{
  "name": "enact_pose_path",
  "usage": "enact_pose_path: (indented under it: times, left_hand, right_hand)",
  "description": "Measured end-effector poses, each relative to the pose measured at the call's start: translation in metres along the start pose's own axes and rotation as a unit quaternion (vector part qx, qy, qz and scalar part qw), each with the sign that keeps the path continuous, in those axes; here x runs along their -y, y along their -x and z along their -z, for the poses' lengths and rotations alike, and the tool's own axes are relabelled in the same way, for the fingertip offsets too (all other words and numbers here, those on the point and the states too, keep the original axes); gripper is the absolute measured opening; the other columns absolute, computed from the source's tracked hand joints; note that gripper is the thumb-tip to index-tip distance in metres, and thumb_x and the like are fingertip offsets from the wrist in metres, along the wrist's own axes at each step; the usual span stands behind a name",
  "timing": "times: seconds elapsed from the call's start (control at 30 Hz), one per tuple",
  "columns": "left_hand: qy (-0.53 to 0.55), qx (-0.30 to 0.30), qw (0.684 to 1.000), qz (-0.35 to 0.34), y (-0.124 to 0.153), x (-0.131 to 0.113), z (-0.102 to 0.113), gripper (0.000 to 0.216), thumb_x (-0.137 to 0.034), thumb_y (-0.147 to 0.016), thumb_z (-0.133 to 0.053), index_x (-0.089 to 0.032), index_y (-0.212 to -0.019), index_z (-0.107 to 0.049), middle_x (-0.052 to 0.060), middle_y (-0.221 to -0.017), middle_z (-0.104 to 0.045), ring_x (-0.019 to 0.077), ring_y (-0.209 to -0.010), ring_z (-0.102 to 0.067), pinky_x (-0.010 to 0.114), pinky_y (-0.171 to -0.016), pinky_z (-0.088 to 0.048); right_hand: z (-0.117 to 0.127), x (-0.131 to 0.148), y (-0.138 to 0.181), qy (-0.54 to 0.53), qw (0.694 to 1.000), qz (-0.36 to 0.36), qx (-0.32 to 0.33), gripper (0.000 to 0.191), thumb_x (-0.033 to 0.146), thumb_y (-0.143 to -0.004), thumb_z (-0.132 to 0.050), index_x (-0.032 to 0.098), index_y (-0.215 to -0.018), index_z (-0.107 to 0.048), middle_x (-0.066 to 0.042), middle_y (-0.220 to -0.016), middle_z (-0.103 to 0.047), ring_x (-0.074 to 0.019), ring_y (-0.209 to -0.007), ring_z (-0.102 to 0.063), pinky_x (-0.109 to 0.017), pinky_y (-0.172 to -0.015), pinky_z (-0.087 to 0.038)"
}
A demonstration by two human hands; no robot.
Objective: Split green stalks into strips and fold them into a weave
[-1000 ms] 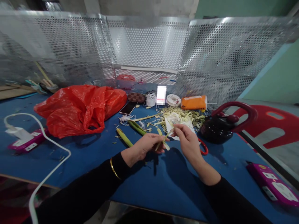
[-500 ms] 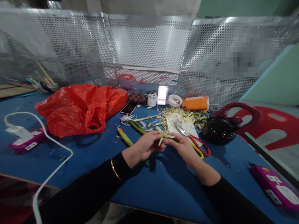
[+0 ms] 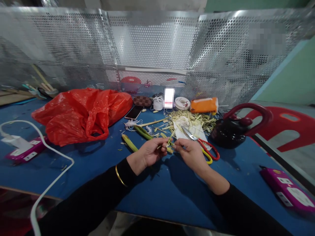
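Between my fingers is a small piece of pale green plant strips, crossed over one another. My left hand pinches it from the left. My right hand is closed at its right side, fingertips pressed together on a strip end; the exact grip is too small to make out. Scissors with red and yellow handles lie just beyond my right hand, blades resting on white paper. Two green stalks, a paler stalk and a darker stalk, lie beyond my left hand.
A heap of shredded plant strips lies behind the paper. A dark kettle stands right, a red plastic bag left. A phone, white thread spool, tape roll and orange packet line the back.
My right hand has shifted slightly away from my left, its fingers now pinched at the strip's end. The plant piece has turned between my fingers. The whole view has moved slightly.
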State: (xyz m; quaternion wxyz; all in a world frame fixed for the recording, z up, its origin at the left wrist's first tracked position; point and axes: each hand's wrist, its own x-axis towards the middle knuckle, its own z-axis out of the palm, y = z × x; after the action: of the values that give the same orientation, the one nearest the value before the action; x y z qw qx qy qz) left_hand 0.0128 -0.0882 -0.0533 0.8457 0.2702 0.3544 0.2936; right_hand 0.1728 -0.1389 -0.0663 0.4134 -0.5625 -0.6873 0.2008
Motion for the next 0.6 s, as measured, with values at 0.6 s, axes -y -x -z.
enact_pose_path:
  times: [0.6]
  left_hand:
    - [-0.121,0.043,0.987,-0.098,0.001,0.011,-0.004,0.03,-0.035,-0.071,-0.076,-0.016,-0.089,-0.06,-0.007,-0.056,-0.05,0.0053,-0.044,-0.045,0.019,-0.047,-0.041]
  right_hand:
    - [-0.005,0.001,-0.002,-0.217,0.97,-0.107,-0.017,0.017,0.033,-0.071,-0.068,0.017,-0.066,-0.067,-0.001,-0.064,-0.065,-0.0159,-0.064,-0.057,-0.029,-0.065,-0.043]
